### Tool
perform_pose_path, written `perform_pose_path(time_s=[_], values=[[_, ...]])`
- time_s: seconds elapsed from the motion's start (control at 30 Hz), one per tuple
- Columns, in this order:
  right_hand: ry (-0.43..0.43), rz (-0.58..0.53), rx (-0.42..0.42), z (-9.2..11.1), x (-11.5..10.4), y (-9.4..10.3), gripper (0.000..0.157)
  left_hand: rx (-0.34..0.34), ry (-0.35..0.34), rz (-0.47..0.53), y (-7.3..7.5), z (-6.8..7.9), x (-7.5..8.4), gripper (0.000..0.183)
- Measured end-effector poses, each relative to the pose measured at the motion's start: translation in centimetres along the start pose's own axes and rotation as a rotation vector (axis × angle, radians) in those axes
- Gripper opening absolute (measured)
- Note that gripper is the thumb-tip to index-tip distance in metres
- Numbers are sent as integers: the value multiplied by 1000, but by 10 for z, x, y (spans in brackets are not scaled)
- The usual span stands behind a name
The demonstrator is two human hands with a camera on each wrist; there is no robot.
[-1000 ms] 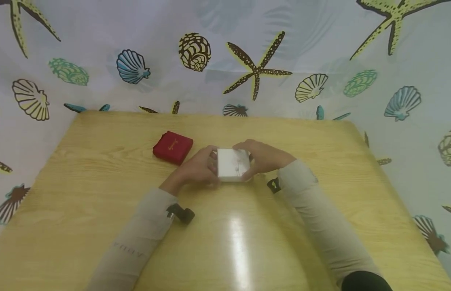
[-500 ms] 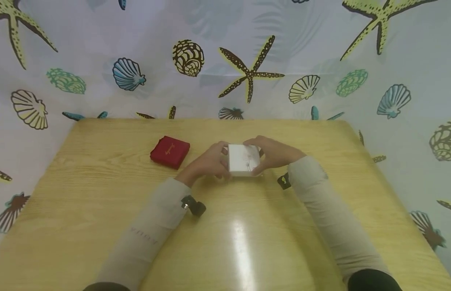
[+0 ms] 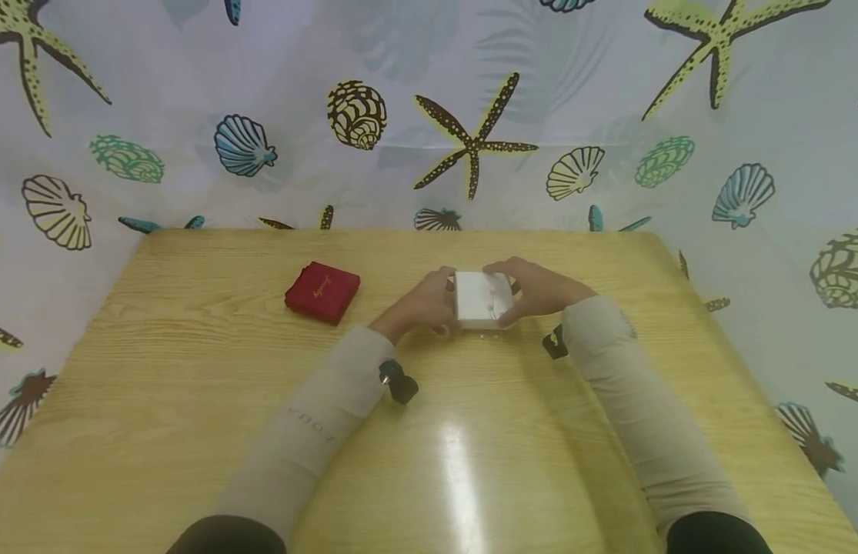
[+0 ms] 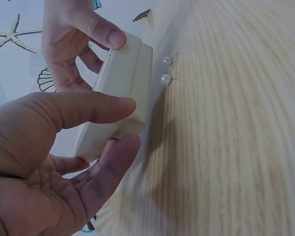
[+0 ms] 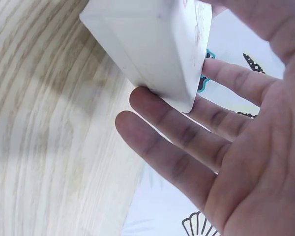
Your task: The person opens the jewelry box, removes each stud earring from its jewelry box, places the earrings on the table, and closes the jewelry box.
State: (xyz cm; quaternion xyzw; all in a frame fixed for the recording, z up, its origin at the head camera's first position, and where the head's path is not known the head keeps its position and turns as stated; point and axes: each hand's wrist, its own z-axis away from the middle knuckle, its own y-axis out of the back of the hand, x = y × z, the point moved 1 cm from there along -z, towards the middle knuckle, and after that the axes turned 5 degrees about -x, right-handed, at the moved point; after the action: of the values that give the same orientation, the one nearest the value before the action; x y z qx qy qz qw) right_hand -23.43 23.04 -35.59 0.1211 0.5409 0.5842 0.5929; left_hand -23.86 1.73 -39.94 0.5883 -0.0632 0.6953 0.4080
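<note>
A small white box with a faint drawing on its top is held between both hands. My left hand grips its left side; in the left wrist view the thumb and fingers pinch the box, where a seam runs along the side. My right hand grips the right side, and the right wrist view has its fingertips at the lower edge. A shadow lies beneath the box, which appears raised off the table. Two pearl stud earrings lie on the wood beside it.
A dark red pouch-like box with gold lettering lies on the wooden table, left of the hands. Behind the table hangs a pale cloth printed with shells and starfish. Black wrist cameras sit at both cuffs.
Both hands have moved to the right with the white box, away from the red one. The pearl earrings now show just in front of the box.
</note>
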Motion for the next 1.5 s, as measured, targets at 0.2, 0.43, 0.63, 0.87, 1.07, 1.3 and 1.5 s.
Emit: perform_pose_path(time_s=[0.2, 0.43, 0.63, 0.87, 1.07, 1.3, 1.5], values=[[-13, -3, -8, 1, 10, -1, 92, -3, 9, -10, -6, -10, 1, 102], [-47, -19, -10, 2, 16, -1, 91, -9, 19, -31, -9, -15, 2, 103], [-49, -47, -12, 1, 16, -2, 90, -16, 47, -25, -5, -8, 2, 103], [-71, -9, -9, 2, 11, -2, 89, 18, 48, -2, 22, 19, -4, 104], [-21, 24, 18, -1, 9, -4, 91, 137, 53, -51, 56, 49, -16, 87], [-3, 89, 33, -12, 6, -9, 90, 299, 36, -298, 96, 83, -32, 68], [-5, 121, 35, -16, 3, -10, 86, 429, 239, -604, 124, 105, -48, 70]])
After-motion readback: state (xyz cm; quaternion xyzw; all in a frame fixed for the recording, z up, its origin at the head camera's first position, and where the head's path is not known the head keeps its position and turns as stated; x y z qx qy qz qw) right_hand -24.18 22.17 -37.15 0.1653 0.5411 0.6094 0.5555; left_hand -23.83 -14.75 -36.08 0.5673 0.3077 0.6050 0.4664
